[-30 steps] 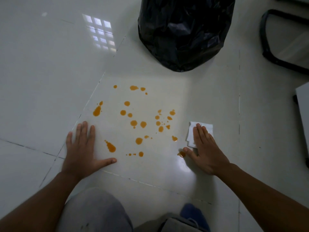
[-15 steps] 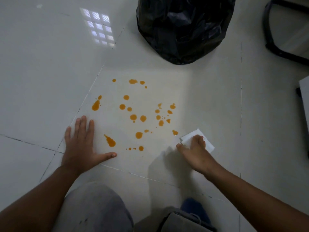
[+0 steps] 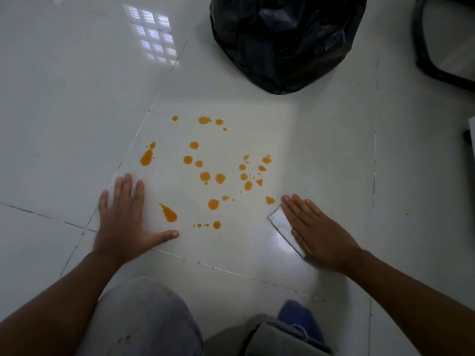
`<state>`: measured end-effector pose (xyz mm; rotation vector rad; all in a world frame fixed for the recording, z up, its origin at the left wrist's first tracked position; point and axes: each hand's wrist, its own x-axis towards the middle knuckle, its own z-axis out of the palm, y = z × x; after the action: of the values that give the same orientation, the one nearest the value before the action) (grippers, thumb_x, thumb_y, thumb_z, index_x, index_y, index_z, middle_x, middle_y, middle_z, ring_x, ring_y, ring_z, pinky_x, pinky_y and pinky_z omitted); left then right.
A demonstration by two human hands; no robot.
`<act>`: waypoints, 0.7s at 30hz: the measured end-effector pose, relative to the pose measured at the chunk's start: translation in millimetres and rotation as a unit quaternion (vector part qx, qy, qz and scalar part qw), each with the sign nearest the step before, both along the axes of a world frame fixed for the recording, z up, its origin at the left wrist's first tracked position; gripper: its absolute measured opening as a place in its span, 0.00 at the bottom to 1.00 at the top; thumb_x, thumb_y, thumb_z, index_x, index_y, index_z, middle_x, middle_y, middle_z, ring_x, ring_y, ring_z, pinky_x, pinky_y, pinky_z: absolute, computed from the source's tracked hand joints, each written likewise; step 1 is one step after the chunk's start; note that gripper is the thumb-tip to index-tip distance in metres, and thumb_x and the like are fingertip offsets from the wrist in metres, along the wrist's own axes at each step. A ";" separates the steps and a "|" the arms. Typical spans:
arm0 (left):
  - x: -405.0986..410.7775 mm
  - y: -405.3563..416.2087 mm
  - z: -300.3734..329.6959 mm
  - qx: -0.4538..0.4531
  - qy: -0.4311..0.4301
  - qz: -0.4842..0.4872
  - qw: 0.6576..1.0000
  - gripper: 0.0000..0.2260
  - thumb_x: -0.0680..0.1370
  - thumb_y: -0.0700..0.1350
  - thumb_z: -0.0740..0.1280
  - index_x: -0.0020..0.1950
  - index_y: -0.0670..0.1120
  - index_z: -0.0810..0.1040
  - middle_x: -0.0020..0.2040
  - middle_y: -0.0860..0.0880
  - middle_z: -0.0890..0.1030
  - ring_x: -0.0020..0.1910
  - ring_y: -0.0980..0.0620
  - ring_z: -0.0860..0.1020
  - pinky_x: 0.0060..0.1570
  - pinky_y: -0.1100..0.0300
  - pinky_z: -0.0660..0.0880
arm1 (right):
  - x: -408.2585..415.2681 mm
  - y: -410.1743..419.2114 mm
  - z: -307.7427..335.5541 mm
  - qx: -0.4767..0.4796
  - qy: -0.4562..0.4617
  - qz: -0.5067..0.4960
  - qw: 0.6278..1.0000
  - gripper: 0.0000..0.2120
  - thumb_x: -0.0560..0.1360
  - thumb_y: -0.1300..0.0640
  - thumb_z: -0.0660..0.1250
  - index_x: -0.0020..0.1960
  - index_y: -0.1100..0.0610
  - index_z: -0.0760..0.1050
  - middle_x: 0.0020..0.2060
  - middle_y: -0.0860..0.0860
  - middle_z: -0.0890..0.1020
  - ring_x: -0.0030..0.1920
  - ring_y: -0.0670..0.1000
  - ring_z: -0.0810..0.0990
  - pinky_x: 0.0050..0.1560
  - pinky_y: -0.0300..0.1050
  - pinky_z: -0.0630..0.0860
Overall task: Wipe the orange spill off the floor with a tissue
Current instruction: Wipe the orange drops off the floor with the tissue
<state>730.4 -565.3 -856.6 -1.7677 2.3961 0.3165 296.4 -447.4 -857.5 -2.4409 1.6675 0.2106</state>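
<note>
Several orange drops of the spill [image 3: 212, 176] lie scattered over one white floor tile. My left hand [image 3: 125, 219] rests flat on the floor at the spill's left edge, fingers spread, holding nothing. My right hand [image 3: 317, 231] lies flat, palm down, pressing a folded white tissue [image 3: 280, 222] against the floor at the spill's lower right. Only the tissue's left strip shows from under the palm. My fingertips are just right of one orange drop [image 3: 270, 200].
A full black rubbish bag [image 3: 282, 39] stands on the floor beyond the spill. A black chair base [image 3: 434, 68] is at the upper right and a white object's edge [image 3: 471, 134] at the far right. My grey-trousered knees [image 3: 144, 322] and a blue shoe [image 3: 299, 319] are at the bottom.
My right hand has dragged the tissue toward me and leftward, then flattened over it. The drop that lay by my thumb is gone. My left hand has stayed in place.
</note>
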 end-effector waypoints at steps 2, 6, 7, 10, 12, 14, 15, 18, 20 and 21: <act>0.3 -0.2 -1.0 -0.001 0.000 0.000 1.000 0.63 0.62 0.85 0.50 0.80 0.38 0.55 0.82 0.35 0.53 0.81 0.36 0.52 0.75 0.33 0.51 | 23.7 0.7 -1.5 -0.007 -0.020 -0.050 0.999 0.28 0.83 0.54 0.48 0.80 0.64 0.51 0.80 0.60 0.53 0.81 0.58 0.52 0.80 0.52 0.48; 0.9 0.1 -0.3 0.000 0.002 -0.001 1.000 0.63 0.62 0.85 0.50 0.81 0.38 0.54 0.82 0.35 0.52 0.81 0.36 0.51 0.76 0.33 0.50 | 79.9 -1.6 -3.7 -0.009 -0.090 -0.201 0.975 0.29 0.82 0.56 0.48 0.80 0.67 0.51 0.80 0.62 0.53 0.80 0.60 0.50 0.79 0.54 0.48; 0.7 0.3 -0.4 0.000 0.003 -0.001 1.000 0.63 0.62 0.85 0.51 0.81 0.38 0.54 0.82 0.35 0.52 0.81 0.36 0.51 0.76 0.33 0.50 | 84.5 -3.0 -2.9 -0.006 -0.110 -0.213 0.971 0.29 0.82 0.56 0.48 0.80 0.66 0.50 0.80 0.59 0.51 0.81 0.58 0.47 0.80 0.52 0.46; 0.2 1.2 0.6 0.003 0.004 0.002 1.000 0.63 0.62 0.85 0.50 0.81 0.38 0.54 0.82 0.35 0.52 0.82 0.36 0.51 0.76 0.33 0.50 | 72.2 0.7 2.6 -0.049 -0.149 -0.159 0.975 0.26 0.81 0.56 0.54 0.76 0.67 0.64 0.76 0.60 0.65 0.78 0.58 0.62 0.78 0.56 0.59; -0.7 1.4 3.6 0.011 0.002 0.001 1.000 0.63 0.62 0.85 0.50 0.81 0.38 0.54 0.82 0.35 0.52 0.82 0.36 0.51 0.76 0.33 0.51 | 59.5 9.4 3.0 -0.076 -0.157 -0.114 0.978 0.23 0.81 0.55 0.58 0.71 0.66 0.72 0.71 0.60 0.73 0.73 0.58 0.71 0.71 0.58 0.71; -1.0 0.7 4.7 0.012 0.003 0.008 1.000 0.64 0.62 0.85 0.49 0.81 0.37 0.55 0.82 0.34 0.53 0.81 0.35 0.52 0.76 0.32 0.52 | 52.6 15.5 2.5 -0.063 -0.165 -0.096 0.980 0.23 0.81 0.53 0.59 0.71 0.64 0.72 0.71 0.59 0.73 0.72 0.56 0.72 0.68 0.58 0.74; -1.8 0.6 5.1 0.012 0.003 0.009 1.000 0.64 0.62 0.85 0.48 0.81 0.37 0.55 0.82 0.34 0.53 0.81 0.35 0.52 0.76 0.32 0.52 | 51.3 15.6 1.5 -0.065 -0.167 -0.086 0.980 0.23 0.80 0.53 0.59 0.71 0.63 0.72 0.71 0.58 0.73 0.72 0.56 0.72 0.68 0.58 0.74; -2.4 1.5 5.8 0.013 0.008 0.007 1.000 0.64 0.62 0.85 0.49 0.81 0.37 0.54 0.82 0.35 0.52 0.82 0.36 0.51 0.76 0.32 0.51 | 51.4 11.1 -0.1 -0.066 -0.173 -0.051 0.981 0.23 0.81 0.54 0.58 0.72 0.62 0.71 0.73 0.57 0.71 0.74 0.54 0.69 0.70 0.56 0.73; -1.2 1.3 5.9 0.011 0.008 0.006 1.000 0.64 0.61 0.85 0.49 0.81 0.37 0.54 0.82 0.35 0.52 0.82 0.36 0.50 0.77 0.33 0.50 | 59.4 9.3 -2.3 -0.060 -0.187 -0.013 0.980 0.23 0.81 0.55 0.59 0.74 0.61 0.70 0.74 0.56 0.70 0.76 0.53 0.66 0.74 0.53 0.68; -1.0 1.1 5.8 0.008 0.009 0.005 1.000 0.64 0.62 0.85 0.49 0.81 0.37 0.54 0.82 0.35 0.52 0.82 0.36 0.50 0.76 0.32 0.50 | 65.2 7.4 -3.9 -0.060 -0.193 0.003 0.979 0.23 0.81 0.56 0.59 0.74 0.61 0.70 0.75 0.56 0.69 0.77 0.52 0.64 0.76 0.51 0.64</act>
<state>729.4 -564.2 -850.7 -1.7780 2.3898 0.3534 361.6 -440.1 -861.4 -2.3737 1.5348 -0.3537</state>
